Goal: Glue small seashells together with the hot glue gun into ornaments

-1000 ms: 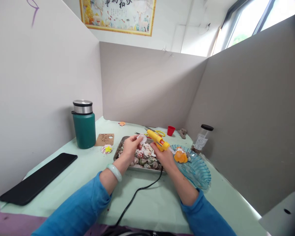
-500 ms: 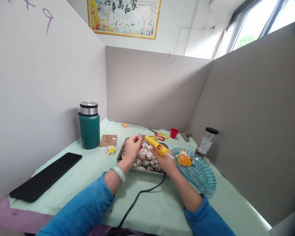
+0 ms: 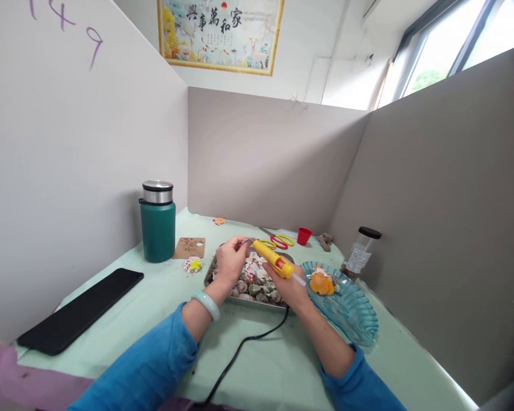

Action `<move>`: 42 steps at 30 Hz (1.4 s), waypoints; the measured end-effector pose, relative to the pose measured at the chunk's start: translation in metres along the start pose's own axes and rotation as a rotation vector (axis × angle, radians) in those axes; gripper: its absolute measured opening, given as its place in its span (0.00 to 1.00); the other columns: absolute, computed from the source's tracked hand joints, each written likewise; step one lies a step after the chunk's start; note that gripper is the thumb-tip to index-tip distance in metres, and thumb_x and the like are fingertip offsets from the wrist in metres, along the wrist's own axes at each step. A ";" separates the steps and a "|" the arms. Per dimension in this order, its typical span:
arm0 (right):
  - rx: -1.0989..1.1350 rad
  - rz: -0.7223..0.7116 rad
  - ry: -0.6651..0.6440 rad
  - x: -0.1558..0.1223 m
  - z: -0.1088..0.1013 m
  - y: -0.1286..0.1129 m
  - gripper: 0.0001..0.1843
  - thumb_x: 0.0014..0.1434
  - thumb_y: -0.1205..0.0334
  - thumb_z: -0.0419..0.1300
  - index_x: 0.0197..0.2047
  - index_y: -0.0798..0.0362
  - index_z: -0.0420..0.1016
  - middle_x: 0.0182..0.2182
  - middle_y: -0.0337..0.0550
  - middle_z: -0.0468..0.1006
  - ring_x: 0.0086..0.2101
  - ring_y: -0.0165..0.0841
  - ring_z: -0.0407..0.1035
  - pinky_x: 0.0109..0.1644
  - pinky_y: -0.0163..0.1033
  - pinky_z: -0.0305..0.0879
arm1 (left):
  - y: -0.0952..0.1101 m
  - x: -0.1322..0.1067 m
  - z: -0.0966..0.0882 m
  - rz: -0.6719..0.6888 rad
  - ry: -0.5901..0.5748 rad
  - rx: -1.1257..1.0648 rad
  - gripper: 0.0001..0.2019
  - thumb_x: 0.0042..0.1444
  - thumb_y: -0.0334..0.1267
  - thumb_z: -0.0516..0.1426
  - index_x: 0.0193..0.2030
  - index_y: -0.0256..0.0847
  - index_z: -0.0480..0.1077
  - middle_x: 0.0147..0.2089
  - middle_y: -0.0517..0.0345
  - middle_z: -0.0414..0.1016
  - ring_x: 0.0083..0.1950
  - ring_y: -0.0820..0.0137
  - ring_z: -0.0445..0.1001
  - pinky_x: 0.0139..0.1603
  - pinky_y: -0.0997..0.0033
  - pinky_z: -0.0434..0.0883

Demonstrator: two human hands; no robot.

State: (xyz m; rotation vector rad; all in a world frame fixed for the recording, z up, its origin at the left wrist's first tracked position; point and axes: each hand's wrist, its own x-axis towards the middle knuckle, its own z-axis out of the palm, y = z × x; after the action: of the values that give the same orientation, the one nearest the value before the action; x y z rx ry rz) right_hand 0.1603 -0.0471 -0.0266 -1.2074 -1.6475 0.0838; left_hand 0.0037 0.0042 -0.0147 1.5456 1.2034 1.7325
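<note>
A yellow hot glue gun (image 3: 274, 259) is gripped in my right hand (image 3: 290, 287), its nozzle pointing up and left, with a clear glue stick out of its back end. My left hand (image 3: 231, 261) pinches a small item by the nozzle tip; it is too small to name, maybe a bit of shell. Both hands are above a metal tray (image 3: 257, 305) full of shells (image 3: 257, 279). From the gun a black cord (image 3: 244, 341) runs over the tray's front edge and down the table.
A blue glass plate (image 3: 360, 319) with orange shells (image 3: 321, 282) stands right, beside a clear jar (image 3: 360, 254). Behind the tray lie scissors (image 3: 281, 242) and a red cup (image 3: 304, 236). Left are a green bottle (image 3: 158, 228), a brown card (image 3: 190, 248), a decorated disc (image 3: 192, 265) and a black slab (image 3: 81, 308).
The whole view has tilted slightly upward, so things sit a little lower. Both hands keep nearly the same pose, with the glue gun's nozzle still close to my left fingertips.
</note>
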 end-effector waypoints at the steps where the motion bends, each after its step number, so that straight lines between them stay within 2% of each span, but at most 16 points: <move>1: -0.006 0.000 0.000 0.000 0.000 0.000 0.18 0.57 0.45 0.58 0.29 0.53 0.73 0.21 0.37 0.73 0.22 0.31 0.65 0.27 0.34 0.59 | -0.001 0.000 0.000 0.000 0.004 0.002 0.13 0.53 0.46 0.57 0.34 0.39 0.76 0.24 0.59 0.74 0.24 0.73 0.69 0.26 0.75 0.63; 5: -0.004 0.002 0.008 0.000 0.001 0.002 0.18 0.57 0.46 0.58 0.30 0.53 0.73 0.22 0.38 0.73 0.23 0.31 0.66 0.28 0.34 0.60 | -0.002 0.002 0.000 0.012 0.027 0.017 0.13 0.53 0.47 0.58 0.34 0.39 0.76 0.22 0.60 0.73 0.24 0.72 0.69 0.26 0.75 0.63; 10: 0.013 -0.007 -0.007 0.000 0.002 0.004 0.18 0.57 0.46 0.58 0.31 0.53 0.74 0.22 0.38 0.73 0.23 0.31 0.65 0.28 0.34 0.60 | -0.003 0.002 0.000 0.033 0.013 0.022 0.12 0.53 0.44 0.57 0.36 0.39 0.77 0.27 0.58 0.76 0.26 0.72 0.71 0.27 0.75 0.65; 14: 0.001 -0.009 -0.030 0.000 0.001 0.005 0.19 0.58 0.45 0.57 0.33 0.53 0.74 0.23 0.38 0.74 0.23 0.30 0.65 0.29 0.34 0.61 | -0.003 0.002 -0.001 0.042 0.011 0.034 0.11 0.54 0.42 0.56 0.37 0.39 0.77 0.26 0.58 0.76 0.25 0.72 0.70 0.28 0.75 0.65; 22: -0.024 -0.025 -0.015 0.000 0.002 0.005 0.18 0.57 0.46 0.58 0.28 0.53 0.71 0.20 0.36 0.70 0.22 0.30 0.64 0.28 0.34 0.59 | -0.004 0.002 -0.002 0.084 0.011 0.067 0.11 0.54 0.41 0.55 0.37 0.40 0.77 0.25 0.59 0.75 0.26 0.72 0.70 0.28 0.75 0.65; 31: -0.006 -0.003 0.006 0.000 0.000 0.002 0.21 0.58 0.43 0.55 0.30 0.53 0.73 0.22 0.39 0.73 0.23 0.31 0.64 0.28 0.34 0.60 | 0.007 -0.001 0.000 -0.001 -0.028 -0.009 0.16 0.52 0.50 0.58 0.35 0.38 0.77 0.23 0.59 0.74 0.22 0.72 0.70 0.25 0.75 0.64; 42: -0.021 -0.016 -0.002 0.000 0.001 0.005 0.20 0.58 0.44 0.56 0.30 0.53 0.73 0.21 0.38 0.73 0.22 0.30 0.64 0.28 0.34 0.59 | 0.003 0.001 0.001 -0.044 -0.038 -0.065 0.18 0.49 0.52 0.59 0.34 0.37 0.75 0.21 0.61 0.71 0.21 0.73 0.69 0.23 0.76 0.63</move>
State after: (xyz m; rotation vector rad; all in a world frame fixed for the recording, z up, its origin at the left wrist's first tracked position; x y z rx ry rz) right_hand 0.1625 -0.0441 -0.0306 -1.2103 -1.6635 0.0573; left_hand 0.0044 0.0043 -0.0118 1.4966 1.1426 1.6905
